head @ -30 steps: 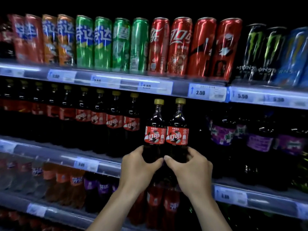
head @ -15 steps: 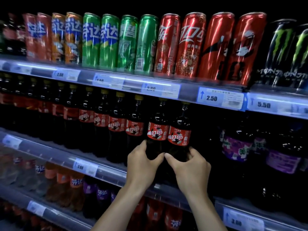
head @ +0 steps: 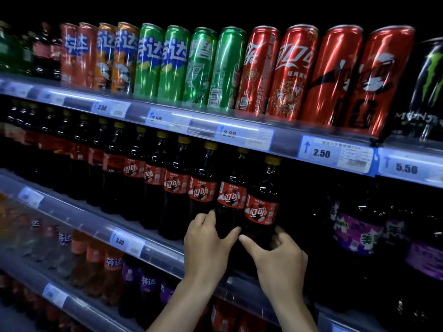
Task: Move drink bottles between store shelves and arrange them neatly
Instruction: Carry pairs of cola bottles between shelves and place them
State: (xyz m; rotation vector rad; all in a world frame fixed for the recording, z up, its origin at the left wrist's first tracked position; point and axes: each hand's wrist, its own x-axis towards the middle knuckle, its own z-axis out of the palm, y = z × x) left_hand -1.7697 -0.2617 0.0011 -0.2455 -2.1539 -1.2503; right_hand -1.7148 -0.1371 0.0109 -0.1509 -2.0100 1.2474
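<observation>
On the middle shelf [head: 148,248], at the right end of a long row of dark cola bottles with yellow caps, two bottles stand side by side and both hands are on them. The left hand [head: 206,245] wraps the lower body of the left cola bottle [head: 231,195], fingers curled behind it and thumb across the front; the right hand [head: 279,257] grips the lower body of the right cola bottle [head: 262,207] in the same way, and the two thumbs nearly meet between the bottles. Each bottle stands upright with its long axis vertical, its red label above the hand and its cap just under the price rail of the can shelf [head: 263,137] overhead. Both bottles lie straight ahead of the hands and slightly above them, each hand equally close to its own bottle. To the right of the pair is a dark gap, then purple-labelled bottles [head: 354,233]. Whether the bottle bases rest on the shelf is hidden by the hands. The next move likely turns on keeping both bottles vertical while sliding them level with the row, with little headroom above the caps.
</observation>
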